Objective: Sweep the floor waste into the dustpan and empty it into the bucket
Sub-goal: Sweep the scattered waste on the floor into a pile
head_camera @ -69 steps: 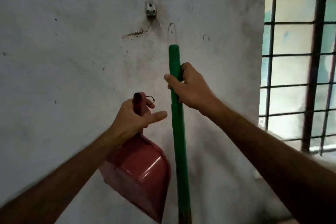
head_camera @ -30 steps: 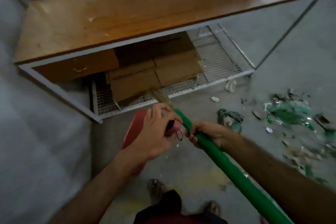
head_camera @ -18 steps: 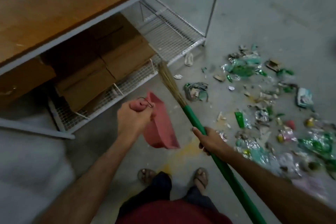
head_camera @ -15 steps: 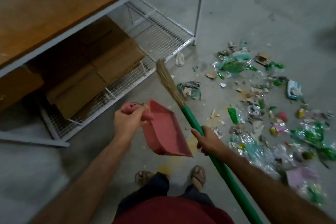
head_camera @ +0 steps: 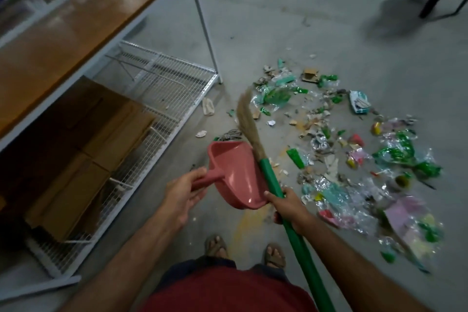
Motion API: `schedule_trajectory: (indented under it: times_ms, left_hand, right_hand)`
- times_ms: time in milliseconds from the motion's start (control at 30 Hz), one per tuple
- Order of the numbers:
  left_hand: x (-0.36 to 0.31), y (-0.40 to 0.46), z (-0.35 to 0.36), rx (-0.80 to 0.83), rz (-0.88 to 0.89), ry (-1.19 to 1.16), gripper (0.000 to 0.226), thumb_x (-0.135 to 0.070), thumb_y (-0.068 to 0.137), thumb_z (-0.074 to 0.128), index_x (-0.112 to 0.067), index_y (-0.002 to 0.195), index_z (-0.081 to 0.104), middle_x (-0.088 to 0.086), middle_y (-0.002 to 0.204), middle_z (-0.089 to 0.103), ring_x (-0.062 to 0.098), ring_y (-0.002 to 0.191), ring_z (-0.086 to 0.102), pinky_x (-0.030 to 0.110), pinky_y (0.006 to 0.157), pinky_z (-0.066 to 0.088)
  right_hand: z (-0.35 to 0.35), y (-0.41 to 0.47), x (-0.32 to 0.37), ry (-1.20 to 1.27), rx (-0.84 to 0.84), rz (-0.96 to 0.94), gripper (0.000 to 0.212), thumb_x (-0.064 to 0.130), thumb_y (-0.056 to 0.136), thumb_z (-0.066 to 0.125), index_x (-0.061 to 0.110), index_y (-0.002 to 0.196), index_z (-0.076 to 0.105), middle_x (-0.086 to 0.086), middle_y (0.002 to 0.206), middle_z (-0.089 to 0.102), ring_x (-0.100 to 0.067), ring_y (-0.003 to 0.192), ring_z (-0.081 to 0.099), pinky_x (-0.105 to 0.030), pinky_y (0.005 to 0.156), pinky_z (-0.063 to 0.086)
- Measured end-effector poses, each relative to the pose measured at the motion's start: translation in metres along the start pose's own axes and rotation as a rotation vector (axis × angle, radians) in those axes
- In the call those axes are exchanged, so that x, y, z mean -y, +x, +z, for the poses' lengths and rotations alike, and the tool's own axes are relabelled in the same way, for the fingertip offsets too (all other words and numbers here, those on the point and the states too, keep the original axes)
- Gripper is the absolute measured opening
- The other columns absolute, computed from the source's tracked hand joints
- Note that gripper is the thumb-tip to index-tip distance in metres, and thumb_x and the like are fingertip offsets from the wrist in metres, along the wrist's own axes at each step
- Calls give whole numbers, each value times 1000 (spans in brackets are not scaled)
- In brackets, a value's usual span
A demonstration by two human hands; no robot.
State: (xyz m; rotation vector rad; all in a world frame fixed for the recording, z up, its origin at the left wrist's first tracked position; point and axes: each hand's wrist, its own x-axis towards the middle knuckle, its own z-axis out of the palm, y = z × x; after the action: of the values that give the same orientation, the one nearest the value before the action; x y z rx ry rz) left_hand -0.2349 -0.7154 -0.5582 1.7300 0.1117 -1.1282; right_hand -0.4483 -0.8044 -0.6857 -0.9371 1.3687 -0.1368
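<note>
At frame centre, the left hand [head_camera: 181, 196] grips the pink dustpan [head_camera: 234, 175] by its handle; the right hand [head_camera: 287, 206] holds the green broom [head_camera: 272, 182]. Floor waste [head_camera: 342, 149] lies scattered at the right.

dim grey concrete floor [head_camera: 291, 7], wooden-topped table [head_camera: 76, 25] with wire shelf [head_camera: 162, 88]

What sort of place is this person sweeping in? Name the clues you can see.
Probably a storeroom or workshop rather than a home: a bare concrete floor, a metal-framed wooden table with a wire shelf beneath, and cardboard boxes stacked on that shelf.
</note>
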Motion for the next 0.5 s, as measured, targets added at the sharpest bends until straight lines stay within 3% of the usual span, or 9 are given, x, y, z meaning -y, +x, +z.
schedule_trajectory:
  times_ms: [67, 133, 233, 300, 400, 500]
  left_hand:
    - [-3, 10, 10, 113, -100, 18, 25, -7, 92, 65, -5, 116, 68, 14, 117, 70, 22, 109, 66, 31, 94, 55]
    - [-7, 26, 15, 200, -197, 30, 31, 1, 91, 61, 0, 122, 65, 17, 120, 67, 21, 103, 65, 28, 85, 59]
    - [-15, 59, 17, 305, -308, 144, 35, 10, 91, 57, 6, 126, 60, 18, 108, 66, 20, 93, 65, 28, 79, 58]
    - [-25, 81, 20, 463, -309, 360, 34, 10, 92, 57, 2, 124, 63, 14, 96, 71, 16, 84, 69, 25, 78, 59]
    - [-45, 119, 31, 650, -213, 872, 15, 7, 89, 65, -2, 100, 68, 0, 69, 72, 6, 58, 67, 18, 52, 53]
    - [-53, 166, 46, 719, -190, 1188, 25, -5, 76, 68, 5, 98, 67, 7, 72, 68, 17, 63, 62, 23, 54, 46]
  right_hand:
    - [-3, 6, 7, 64, -30, -21, 43, 19, 93, 71, 12, 129, 48, -17, 84, 62, -16, 51, 52, -27, 43, 50]
    - [-6, 13, 13, 75, -68, -26, 46, 11, 90, 73, 12, 126, 46, -14, 88, 61, -16, 54, 54, -26, 44, 51]
    - [-9, 31, 20, 53, -108, -17, 52, 5, 85, 75, 14, 124, 41, -16, 98, 60, -16, 57, 56, -25, 43, 50]
    - [-7, 43, 28, 40, -146, -13, 54, 2, 82, 76, 14, 121, 42, -15, 96, 60, -17, 57, 57, -26, 43, 50]
    - [9, 66, 44, 23, -202, 32, 57, -5, 76, 73, 14, 119, 41, -16, 98, 60, -22, 63, 58, -30, 46, 51]
    - [30, 86, 59, -25, -249, 69, 54, -3, 77, 75, 12, 118, 42, -16, 95, 60, -22, 61, 58, -32, 46, 50]
